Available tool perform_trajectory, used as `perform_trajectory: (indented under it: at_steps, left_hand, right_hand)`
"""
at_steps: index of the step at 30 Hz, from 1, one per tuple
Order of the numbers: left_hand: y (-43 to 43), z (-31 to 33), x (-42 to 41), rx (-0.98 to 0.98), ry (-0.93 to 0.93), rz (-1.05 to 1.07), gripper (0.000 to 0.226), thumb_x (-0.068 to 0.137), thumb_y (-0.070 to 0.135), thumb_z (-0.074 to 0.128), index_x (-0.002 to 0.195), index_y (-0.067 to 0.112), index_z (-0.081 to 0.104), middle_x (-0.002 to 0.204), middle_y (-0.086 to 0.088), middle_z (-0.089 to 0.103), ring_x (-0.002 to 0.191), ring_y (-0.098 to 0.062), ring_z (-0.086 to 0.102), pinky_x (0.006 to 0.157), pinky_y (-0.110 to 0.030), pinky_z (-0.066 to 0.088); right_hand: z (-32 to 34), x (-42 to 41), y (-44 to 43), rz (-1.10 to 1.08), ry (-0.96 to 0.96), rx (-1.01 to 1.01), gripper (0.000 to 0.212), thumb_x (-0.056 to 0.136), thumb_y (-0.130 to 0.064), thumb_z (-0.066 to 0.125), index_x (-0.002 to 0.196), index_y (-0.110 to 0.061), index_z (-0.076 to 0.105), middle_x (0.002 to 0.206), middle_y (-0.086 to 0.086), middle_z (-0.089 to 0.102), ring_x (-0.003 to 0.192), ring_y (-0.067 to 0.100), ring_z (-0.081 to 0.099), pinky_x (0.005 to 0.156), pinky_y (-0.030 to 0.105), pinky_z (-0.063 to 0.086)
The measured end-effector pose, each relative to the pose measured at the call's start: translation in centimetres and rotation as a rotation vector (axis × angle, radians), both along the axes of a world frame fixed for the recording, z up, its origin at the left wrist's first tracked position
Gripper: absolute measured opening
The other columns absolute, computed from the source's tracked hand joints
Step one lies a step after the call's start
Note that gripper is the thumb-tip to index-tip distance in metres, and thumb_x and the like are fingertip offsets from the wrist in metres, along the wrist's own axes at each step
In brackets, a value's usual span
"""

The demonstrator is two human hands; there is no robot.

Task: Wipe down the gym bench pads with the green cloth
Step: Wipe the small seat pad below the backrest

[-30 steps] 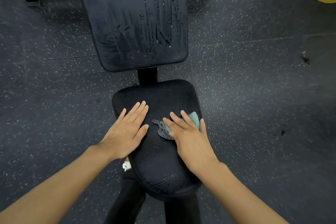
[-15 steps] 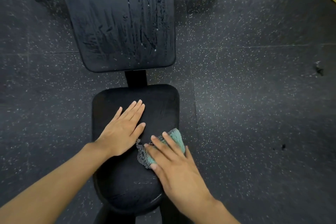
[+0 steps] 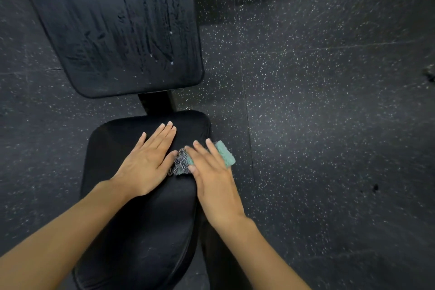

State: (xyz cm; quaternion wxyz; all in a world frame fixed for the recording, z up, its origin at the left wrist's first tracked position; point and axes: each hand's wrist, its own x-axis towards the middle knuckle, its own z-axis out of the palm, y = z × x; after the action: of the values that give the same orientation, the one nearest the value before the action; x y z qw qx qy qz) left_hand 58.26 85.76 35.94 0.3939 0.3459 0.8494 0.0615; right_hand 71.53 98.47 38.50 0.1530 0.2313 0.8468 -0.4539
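Fingers [image 3: 202, 153] of right hand [image 3: 215, 183] stretched straight, clutching nothing, pressed flat on green cloth [image 3: 226, 153], bunched beneath them at right edge of seat pad [image 3: 141, 231], teal end poking out on their outer side and grey speckled end beside thumb. Just left of those fingers, left hand [image 3: 146, 165] flat on same pad, likewise uncurled and holding nothing, thumb right beside cloth's grey end. Beyond all fingertips, past black post [image 3: 156, 103], back pad [image 3: 113, 30] streaked with wet trails and droplets, speckled floor [image 3: 329, 125] off to right.
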Motion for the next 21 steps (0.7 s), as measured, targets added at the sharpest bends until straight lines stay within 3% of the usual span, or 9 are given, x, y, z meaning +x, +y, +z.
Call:
perform_trajectory:
  at_steps: [4,9,12,16,18,21]
  left_hand:
    - [1.4,-0.6,-0.3,-0.004,-0.02,0.001,0.089,0.075,0.067,-0.006,0.155,0.028,-0.006,0.159,0.02,-0.015,0.144,0.007,-0.021,0.114,-0.02,-0.017]
    - [2.8,-1.1,-0.5,-0.01,-0.015,-0.022,0.077,0.086,0.062,0.004,0.154,0.029,-0.007,0.16,0.02,-0.015,0.141,0.011,-0.024,0.111,-0.015,-0.019]
    - [3.0,-1.5,-0.7,0.006,-0.01,-0.03,0.078,0.081,0.066,-0.002,0.151,0.033,-0.009,0.16,0.022,-0.015,0.138,0.016,-0.026,0.111,-0.013,-0.02]
    - [2.9,-1.8,-0.7,0.026,-0.008,-0.021,0.076,0.085,0.065,0.002,0.153,0.034,-0.004,0.16,0.023,-0.012,0.141,0.016,-0.021,0.112,-0.011,-0.019]
    - [2.9,-1.9,-0.6,0.031,0.001,-0.024,0.075,0.086,0.065,0.003,0.154,0.033,-0.002,0.16,0.023,-0.011,0.142,0.015,-0.019,0.112,-0.011,-0.019]
    - [2.8,-1.8,-0.5,0.041,0.0,-0.019,0.074,0.088,0.064,0.004,0.155,0.033,0.0,0.16,0.025,-0.009,0.143,0.014,-0.016,0.113,-0.011,-0.018]
  right_hand:
    - [-2.3,0.6,0.3,-0.231,0.081,-0.041,0.055,0.1,-0.045,0.018,0.147,-0.029,0.04,0.157,-0.013,0.031,0.148,-0.002,0.003,0.122,0.033,0.013]
    - [-2.9,1.3,-0.9,-0.456,0.108,-0.308,0.043,0.102,-0.037,0.037,0.142,-0.042,0.02,0.149,-0.028,0.02,0.139,-0.02,0.004,0.114,0.007,0.007]
    - [-3.3,1.0,-0.8,-0.515,0.11,-0.348,0.044,0.104,-0.029,0.04,0.138,-0.044,0.017,0.149,-0.025,0.023,0.142,-0.012,0.012,0.109,0.001,0.007]
    - [-5.2,-1.5,1.6,-0.608,0.085,-0.418,0.044,0.104,-0.024,0.044,0.144,-0.035,0.029,0.142,-0.022,0.031,0.14,-0.006,0.016,0.104,-0.004,0.009]
    - [-6.6,-3.2,2.9,-0.619,0.063,-0.427,0.044,0.104,-0.023,0.045,0.148,-0.024,0.037,0.148,-0.014,0.037,0.14,-0.003,0.019,0.105,-0.002,0.01]
    - [-8.3,-5.6,4.4,-0.645,0.012,-0.482,0.046,0.104,-0.029,0.045,0.148,-0.018,0.04,0.153,0.001,0.041,0.144,0.012,0.03,0.115,0.019,0.02]
